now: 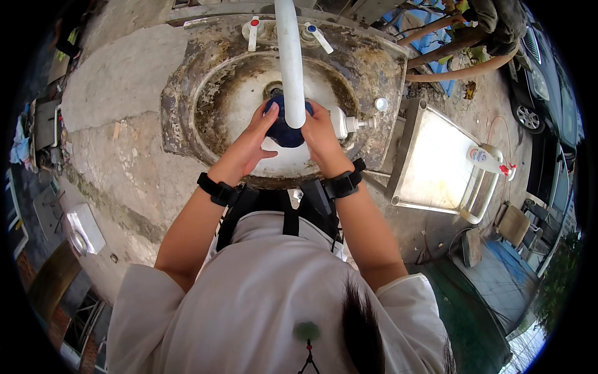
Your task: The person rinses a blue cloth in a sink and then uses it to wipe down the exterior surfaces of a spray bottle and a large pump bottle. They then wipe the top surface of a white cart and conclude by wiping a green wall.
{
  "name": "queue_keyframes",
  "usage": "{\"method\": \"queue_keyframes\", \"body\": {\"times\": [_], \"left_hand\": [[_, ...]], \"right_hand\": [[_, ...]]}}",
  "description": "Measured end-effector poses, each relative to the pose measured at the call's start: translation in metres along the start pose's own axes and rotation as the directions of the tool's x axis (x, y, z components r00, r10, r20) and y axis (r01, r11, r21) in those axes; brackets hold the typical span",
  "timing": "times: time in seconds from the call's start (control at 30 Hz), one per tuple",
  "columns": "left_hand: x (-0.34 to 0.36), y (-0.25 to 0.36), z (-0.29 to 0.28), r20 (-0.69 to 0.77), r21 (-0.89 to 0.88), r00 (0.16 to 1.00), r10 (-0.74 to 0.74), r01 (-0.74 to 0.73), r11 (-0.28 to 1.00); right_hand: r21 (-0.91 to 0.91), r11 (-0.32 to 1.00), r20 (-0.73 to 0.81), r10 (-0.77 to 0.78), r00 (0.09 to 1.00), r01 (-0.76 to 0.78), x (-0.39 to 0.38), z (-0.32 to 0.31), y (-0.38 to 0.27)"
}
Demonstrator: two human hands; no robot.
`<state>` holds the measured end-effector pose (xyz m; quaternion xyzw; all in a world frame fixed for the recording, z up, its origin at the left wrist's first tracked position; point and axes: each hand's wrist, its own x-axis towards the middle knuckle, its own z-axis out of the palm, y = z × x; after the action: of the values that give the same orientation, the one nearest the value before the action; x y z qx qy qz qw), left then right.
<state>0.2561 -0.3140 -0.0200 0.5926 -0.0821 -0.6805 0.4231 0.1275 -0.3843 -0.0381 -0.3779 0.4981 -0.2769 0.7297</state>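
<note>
A dark blue rounded object [288,136] sits between my two hands over the stained oval sink [215,121]. My left hand [252,142] grips its left side, and my right hand [321,138] closes on its right side. Right above it, the end of a thick white spout [291,68] hides its middle, so I cannot make out exactly what it is. Beside my right hand, a white pump bottle [341,122] lies tilted at the basin's right side, its nozzle pointing right.
Behind the basin stand a red-marked tap handle [253,36] and a blue-marked one [319,38]. A small round lid [381,104] rests on the counter's right. Farther right, a white-topped cart [430,156] carries a spray bottle [488,159]. A car [529,93] stands beyond.
</note>
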Motion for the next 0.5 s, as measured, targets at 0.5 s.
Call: {"method": "queue_keyframes", "body": {"times": [0.5], "left_hand": [[0.005, -0.019, 0.011, -0.146, -0.248, 0.986, 0.076, -0.111, 0.962]], "right_hand": [[-0.752, 0.603, 0.172, -0.209, 0.963, 0.266, 0.089, -0.023, -0.068]]}}
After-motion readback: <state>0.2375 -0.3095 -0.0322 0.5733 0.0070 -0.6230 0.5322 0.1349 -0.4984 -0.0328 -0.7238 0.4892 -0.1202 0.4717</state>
